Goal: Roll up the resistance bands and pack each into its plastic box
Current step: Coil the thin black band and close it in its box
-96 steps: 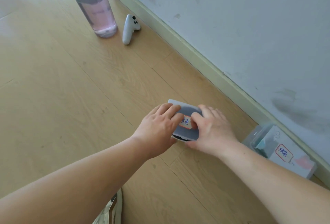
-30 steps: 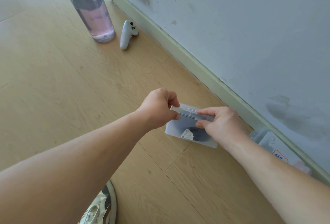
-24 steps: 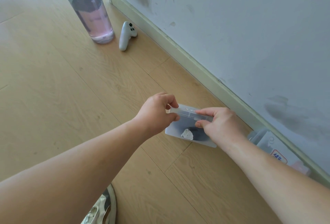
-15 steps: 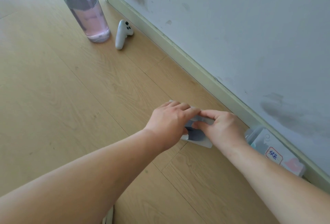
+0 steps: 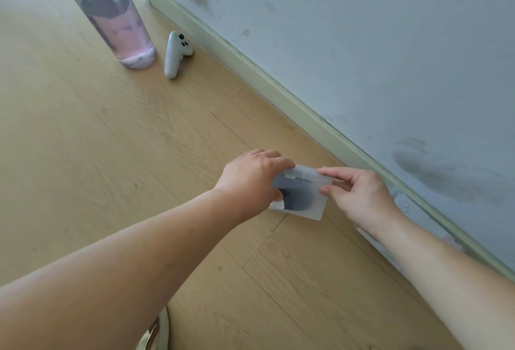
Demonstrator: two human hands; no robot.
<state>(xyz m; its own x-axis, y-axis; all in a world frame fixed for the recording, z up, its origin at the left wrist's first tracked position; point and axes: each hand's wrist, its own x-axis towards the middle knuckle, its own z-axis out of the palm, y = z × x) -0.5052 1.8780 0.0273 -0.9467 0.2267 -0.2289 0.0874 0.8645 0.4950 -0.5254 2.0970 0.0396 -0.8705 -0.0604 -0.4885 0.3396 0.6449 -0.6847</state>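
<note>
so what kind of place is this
Probably a room in a home, though I can't be sure: a wood-plank floor, a scuffed painted wall with a skirting board, and a water bottle and white controller set on the floor.

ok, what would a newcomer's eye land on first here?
Both hands at centre: the left hand grips and the right hand pinches a translucent plastic box, a dark rolled band showing through it. At top left, a clear bottle of pink liquid stands beside a white handheld controller, close to the skirting board.
</note>
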